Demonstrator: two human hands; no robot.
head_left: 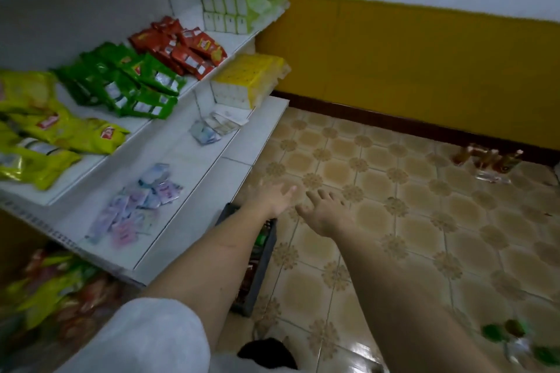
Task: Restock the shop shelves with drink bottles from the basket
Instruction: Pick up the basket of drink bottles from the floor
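Note:
A dark plastic basket (263, 263) stands on the tiled floor by the shelf's end, partly hidden under my left forearm; bottles with green and red parts show inside it. My left hand (274, 195) reaches out over the basket's far end, fingers straight, holding nothing. My right hand (322, 210) hovers beside it over the floor, fingers spread and empty. A cluster of brown drink bottles (486, 160) stands on the floor near the far wall. Green-capped bottles (515, 339) sit blurred at the lower right.
White shop shelves (212, 142) fill the left, carrying yellow, green and red snack bags (127, 82), small sachets (142, 200) and tissue packs (242, 6). More bags lie on the lowest level. A yellow wall band (424, 63) bounds the tiled floor.

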